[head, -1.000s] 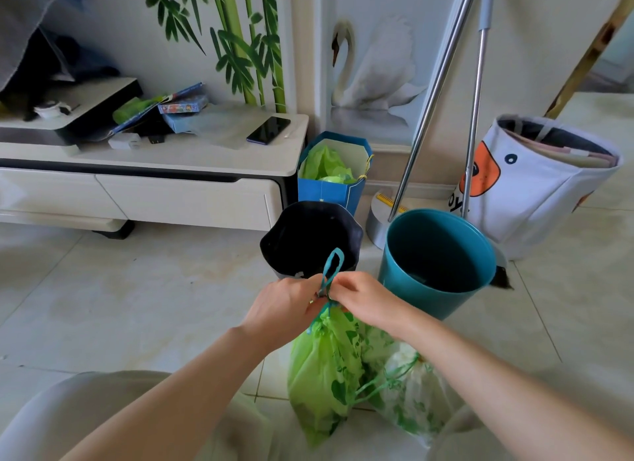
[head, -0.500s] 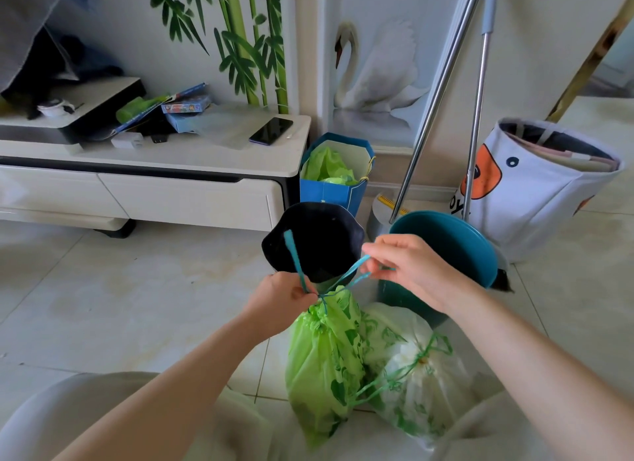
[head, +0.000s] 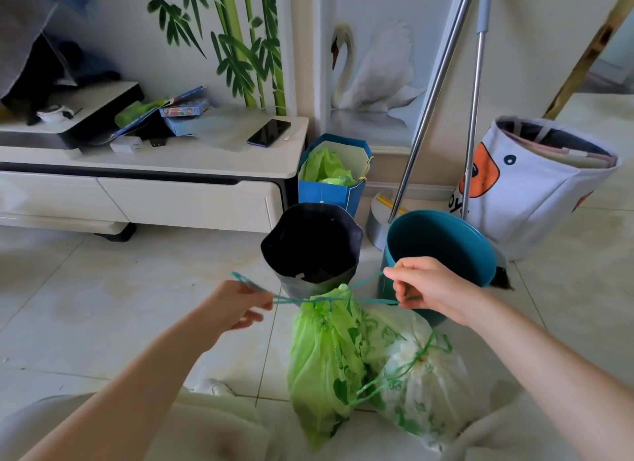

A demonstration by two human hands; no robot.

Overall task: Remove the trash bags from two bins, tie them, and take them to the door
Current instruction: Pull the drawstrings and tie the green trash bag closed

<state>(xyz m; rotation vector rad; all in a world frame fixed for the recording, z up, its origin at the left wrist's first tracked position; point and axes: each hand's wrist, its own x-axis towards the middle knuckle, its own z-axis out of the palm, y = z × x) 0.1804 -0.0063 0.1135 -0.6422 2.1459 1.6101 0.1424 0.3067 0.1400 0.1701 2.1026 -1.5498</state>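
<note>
A white cabinet runs along the wall. In front of it stand two emptied bins, a teal bin and, to its left, a black bin. On the floor before them sit the two trash bags: a pale bag on the right, its cord already knotted, and touching it a green bag. The left hand and right hand are each pinched shut on an end of the teal drawstring, stretched taut across the green bag's neck. Pulling too hard could snap the thin cord or tear the plastic; a single loose knot could slip during carrying.
</note>
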